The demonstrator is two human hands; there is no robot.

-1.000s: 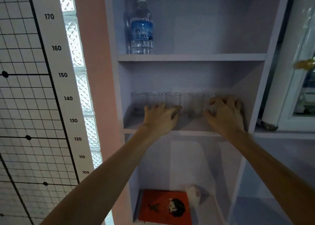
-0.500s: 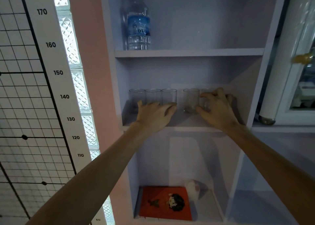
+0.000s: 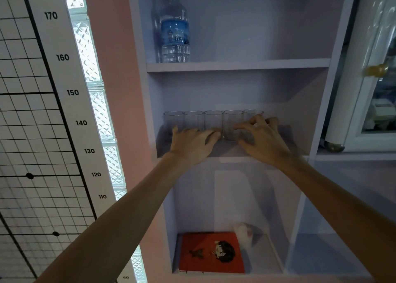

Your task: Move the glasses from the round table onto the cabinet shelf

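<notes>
Both arms are up at the cabinet shelf [image 3: 227, 153], the middle board of a pale lilac unit, and five clear glasses [image 3: 213, 121] stand upright along it in one tight row, rim beside rim, from the left wall toward the middle. The left hand [image 3: 192, 142] lies palm down at the near side of the row, fingers spread and loosely curled against the lower parts of the second and third tumblers; it touches them but is not wrapped around either, so it reads as open and resting. The right hand [image 3: 262, 138] is at the right end of the row, fingers bent like a claw over the fourth and fifth tumblers, fingertips on or just at the glass; whether it truly grips one I cannot tell, as the fingers hide the contact and the picture is soft there. To the right of that hand the shelf board shows bare, in shadow. One shelf up, a water bottle [image 3: 175, 28] with a blue label stands upright at the left. On the bottom shelf lies an orange book [image 3: 211, 252] with a cartoon figure on its cover, and a small pale object [image 3: 245, 234] just beside its far right corner, too blurred to name. Left of the cabinet runs a height chart [image 3: 70, 92], marked 170 down to 110.
</notes>
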